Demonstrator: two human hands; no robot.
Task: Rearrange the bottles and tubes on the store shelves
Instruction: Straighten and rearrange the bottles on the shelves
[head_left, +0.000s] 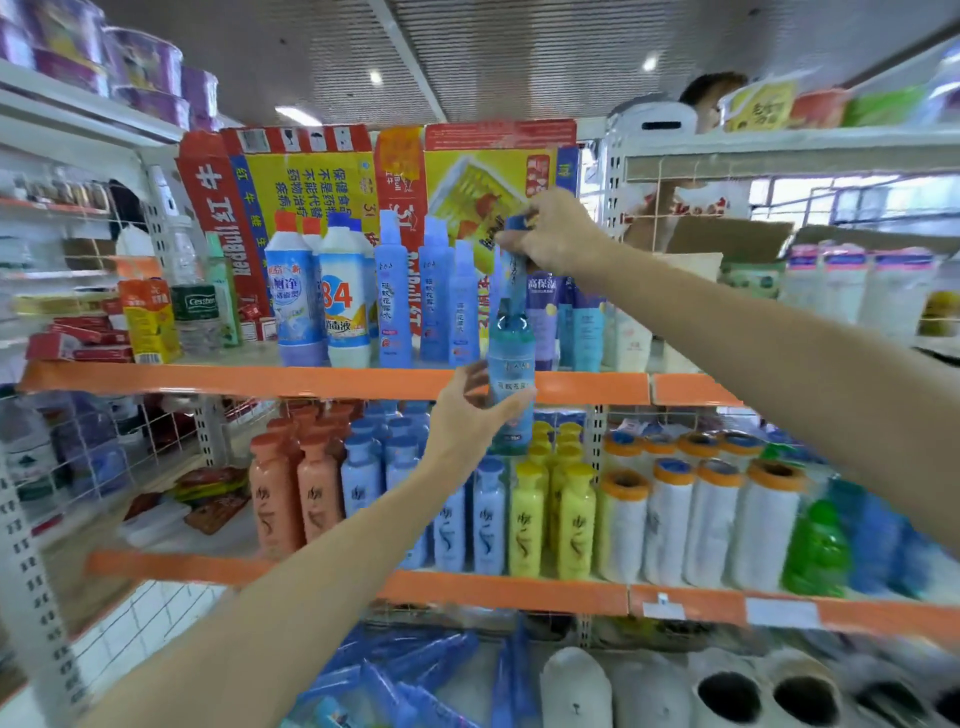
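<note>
Both forearms reach from the lower corners toward the shelves, the left one from below, the right one from the right side and higher. Nearest of the two, the left hand (470, 415) is half open, the fingers spread and curled around the lower body of a clear bottle (511, 374) with blue-green liquid; the fingertips touch its label, the thumb is behind it. This bottle stands in the air in front of the orange shelf edge (332, 382), upright, between the upper and middle shelf. It looks like thin plastic, full of liquid, so I judge it moderately heavy and smooth, maybe slippery; a hold around the wide body is safer than at the narrow neck.

Farther up, the right hand (550, 234) is pressed together around the blue cap of a tall blue bottle (511, 270), pinching it from above. This one is just over the clear bottle and near the row of blue bottles (441, 296) on the upper shelf. It looks stiff and light, but held by the cap alone it may swing.
</note>
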